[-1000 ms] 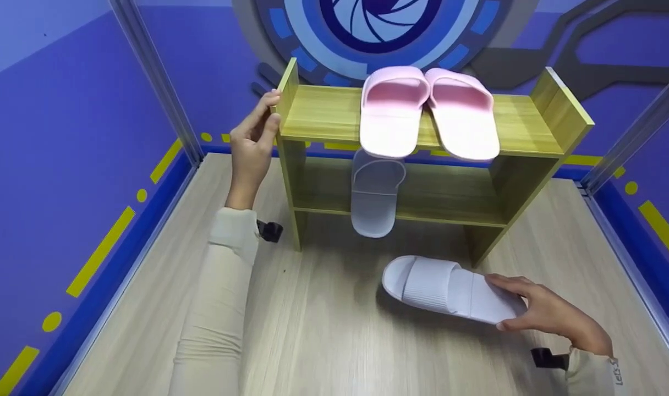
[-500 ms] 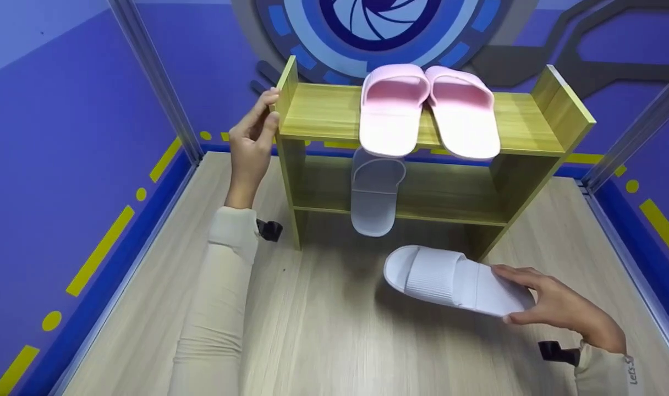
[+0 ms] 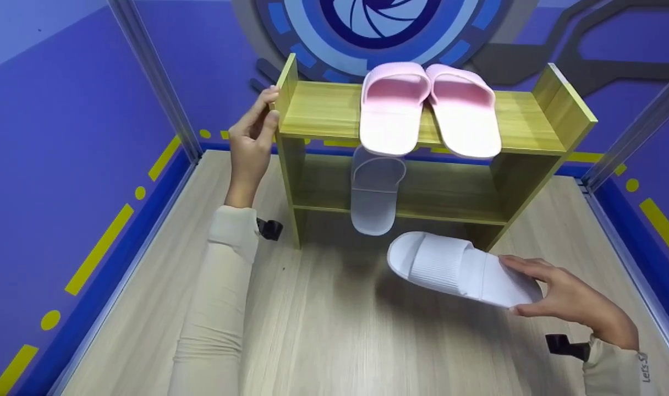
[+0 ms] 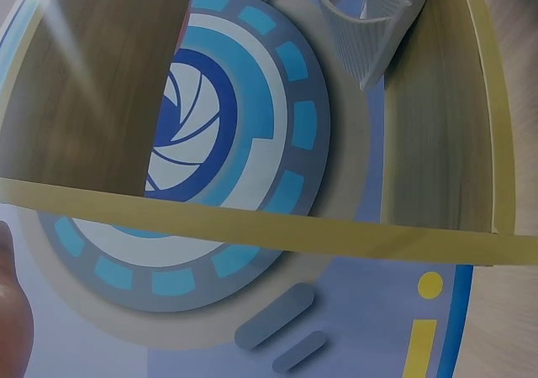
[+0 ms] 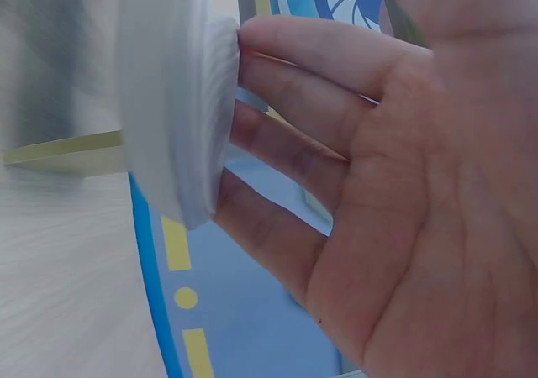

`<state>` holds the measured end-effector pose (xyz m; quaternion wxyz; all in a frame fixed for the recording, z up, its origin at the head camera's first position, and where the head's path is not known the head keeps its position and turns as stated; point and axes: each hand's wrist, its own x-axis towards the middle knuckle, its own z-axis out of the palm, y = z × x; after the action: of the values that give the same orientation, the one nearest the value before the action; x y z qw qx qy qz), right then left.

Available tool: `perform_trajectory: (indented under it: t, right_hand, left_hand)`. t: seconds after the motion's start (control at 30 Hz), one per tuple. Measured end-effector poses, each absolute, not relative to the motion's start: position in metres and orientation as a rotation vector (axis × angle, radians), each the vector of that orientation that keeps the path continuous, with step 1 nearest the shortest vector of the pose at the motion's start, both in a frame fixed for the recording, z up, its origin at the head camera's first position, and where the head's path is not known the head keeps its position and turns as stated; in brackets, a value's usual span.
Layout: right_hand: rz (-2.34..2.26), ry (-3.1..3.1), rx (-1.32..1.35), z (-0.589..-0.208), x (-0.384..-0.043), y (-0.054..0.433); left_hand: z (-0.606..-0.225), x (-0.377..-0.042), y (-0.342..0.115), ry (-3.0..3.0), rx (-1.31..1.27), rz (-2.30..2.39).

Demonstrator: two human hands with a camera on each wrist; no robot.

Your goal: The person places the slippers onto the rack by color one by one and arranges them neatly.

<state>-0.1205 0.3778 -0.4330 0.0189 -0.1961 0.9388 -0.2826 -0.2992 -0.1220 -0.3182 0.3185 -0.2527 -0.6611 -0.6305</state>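
Observation:
My left hand (image 3: 250, 140) grips the upper left side panel of a small wooden shoe rack (image 3: 323, 113), thumb at its front edge. Part of that hand shows at the left edge of the left wrist view. The right hand (image 3: 568, 294) pinches a white slipper (image 3: 491, 269) by its heel, toe pointing left, in front of the rack's lower right. In the right wrist view the fingers lie along the slipper's edge (image 5: 168, 101). Another white slipper (image 3: 373, 206) rests on the lower shelf, its heel overhanging the front. Two pink slippers (image 3: 392, 124) sit side by side on the top shelf.
The rack stands on a pale wood-look surface (image 3: 323, 341). Behind it rises a blue-purple printed wall (image 3: 202, 66), with more wall panels at left and right. The lower shelf (image 3: 450, 192) extends right of the white slipper.
My right hand has lifted the white slipper up and slightly to the right, toward the rack. The left hand keeps its hold on the side panel.

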Motion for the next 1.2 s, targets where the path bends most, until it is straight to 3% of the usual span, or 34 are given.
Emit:
perform_trajectory:
  t: [0.53, 0.9, 1.2]
  right_hand:
    - [-0.952, 2.95, -0.678, -0.425, -0.123, 0.382]
    - [-0.933, 2.975, -0.567, -0.42, -0.126, 0.38]
    - [-1.015, 3.011, -0.687, -0.42, -0.129, 0.381]
  left_hand:
    - [-0.32, -0.301, -0.122, -1.718, -0.677, -1.659]
    - [-0.321, -0.301, -0.123, -1.732, -0.662, -1.645]
    - [-0.32, -0.3, -0.122, -1.722, -0.675, -1.664]
